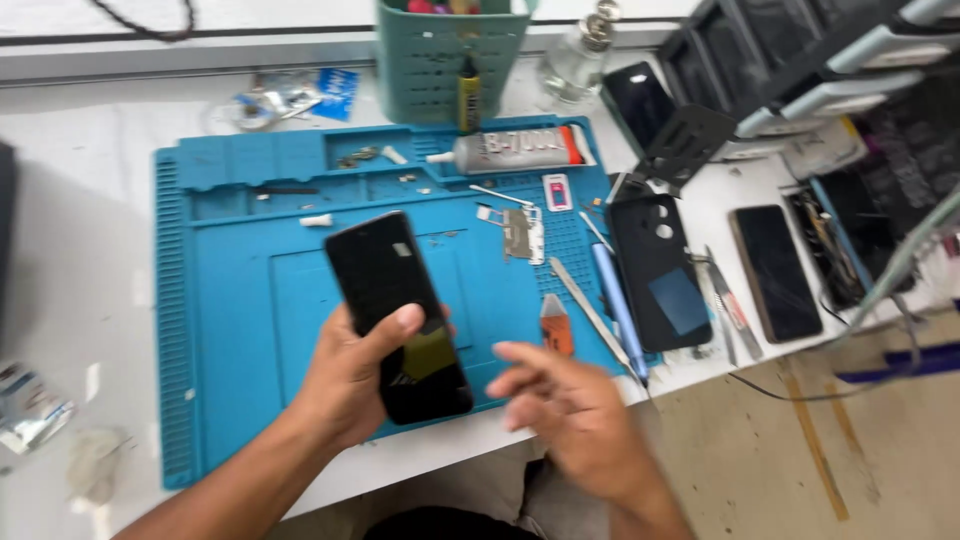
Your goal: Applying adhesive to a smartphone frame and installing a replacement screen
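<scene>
1. The blue repair mat [240, 330] covers our white desk [80, 240], catching loose parts.
2. Our left hand [345, 385] grips the black smartphone [398, 315] above the mat's near edge, thumb clamped across its screen.
3. Our right hand [570, 410] hovers just right of it, blurred, fingers loosely spread and holding nothing.

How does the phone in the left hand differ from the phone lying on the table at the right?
The held phone is gripped by the left hand above the blue mat, tilted; the table phone lies flat and untouched on the white table. The held one looks larger, being closer. Both show dark, unlit screens.
</scene>
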